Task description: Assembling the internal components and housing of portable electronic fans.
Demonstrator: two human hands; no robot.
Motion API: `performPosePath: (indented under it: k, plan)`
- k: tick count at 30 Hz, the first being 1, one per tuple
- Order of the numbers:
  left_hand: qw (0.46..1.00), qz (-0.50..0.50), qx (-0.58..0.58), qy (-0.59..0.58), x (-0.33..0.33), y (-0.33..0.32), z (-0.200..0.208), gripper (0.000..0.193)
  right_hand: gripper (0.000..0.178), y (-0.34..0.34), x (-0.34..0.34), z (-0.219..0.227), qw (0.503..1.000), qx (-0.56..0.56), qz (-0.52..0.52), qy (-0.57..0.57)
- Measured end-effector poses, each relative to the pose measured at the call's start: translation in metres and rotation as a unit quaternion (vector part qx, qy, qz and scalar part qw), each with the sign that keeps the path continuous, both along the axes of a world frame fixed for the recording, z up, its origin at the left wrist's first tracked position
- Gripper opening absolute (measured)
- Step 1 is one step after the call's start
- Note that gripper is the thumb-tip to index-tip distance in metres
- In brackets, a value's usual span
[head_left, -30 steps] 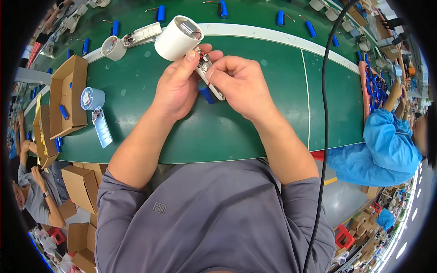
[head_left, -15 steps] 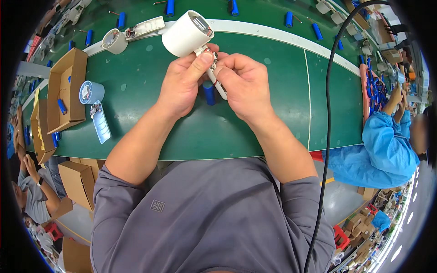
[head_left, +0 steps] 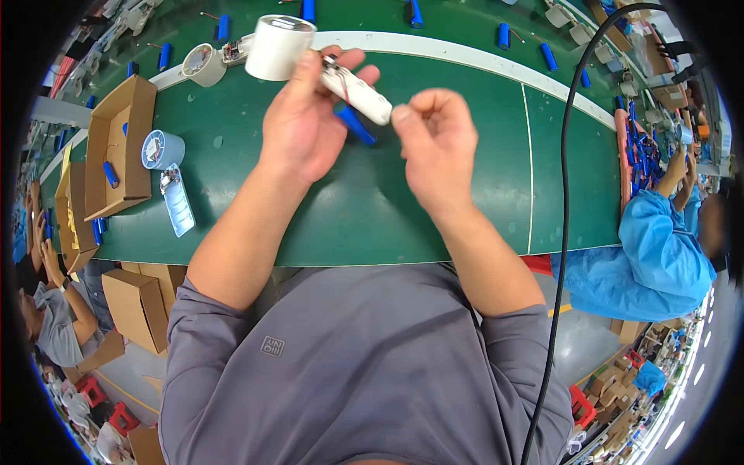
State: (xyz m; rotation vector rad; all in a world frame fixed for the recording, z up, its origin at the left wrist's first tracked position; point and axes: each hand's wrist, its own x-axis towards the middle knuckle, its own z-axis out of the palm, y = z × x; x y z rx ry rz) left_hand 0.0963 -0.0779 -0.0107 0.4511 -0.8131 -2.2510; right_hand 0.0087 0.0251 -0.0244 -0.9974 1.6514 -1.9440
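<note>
In my left hand (head_left: 298, 128) is a white handheld device (head_left: 280, 48) with a drum-shaped head and a slim handle; the fingers are closed round the neck. Its handle (head_left: 363, 94) points down to the right, with a red wire along it and small parts near the neck. Below the handle a blue cylindrical battery (head_left: 356, 125) shows beside my left palm; whether it is wired to the device I cannot tell. My right hand (head_left: 440, 147) is at the handle's tip, thumb and curled fingers drawn together; anything between them is hidden.
At the left lie a cardboard tray (head_left: 147, 116) with a blue battery, a light-blue cup-shaped part (head_left: 163, 149) and a light-blue handle shell (head_left: 178, 203). Another white drum part (head_left: 204, 65) stands beyond. A black cable (head_left: 564, 155) hangs at the right. Co-workers sit on both sides.
The device has swung leftward in my left hand, its handle now lying more level. My right hand has moved right, from the neck to the handle's tip. The blue battery shows higher.
</note>
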Motion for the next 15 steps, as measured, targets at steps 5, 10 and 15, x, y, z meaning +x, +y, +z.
performPosePath:
  k: [5,10,15]
  plan:
    - [0.997,0.035,0.060,0.032,0.003,-0.006,0.005,0.043,0.041,0.003,0.018,-0.007,0.995,0.046,0.060,-0.058]
    - [0.997,0.033,0.047,0.043,0.007,-0.008,0.004,0.038,0.034,0.010,0.030,0.005,0.976,0.108,0.110,-0.152]
    - [0.999,0.026,-0.016,-0.009,0.010,-0.012,-0.003,0.040,0.024,0.031,0.034,0.022,0.986,0.037,0.102,-0.128]
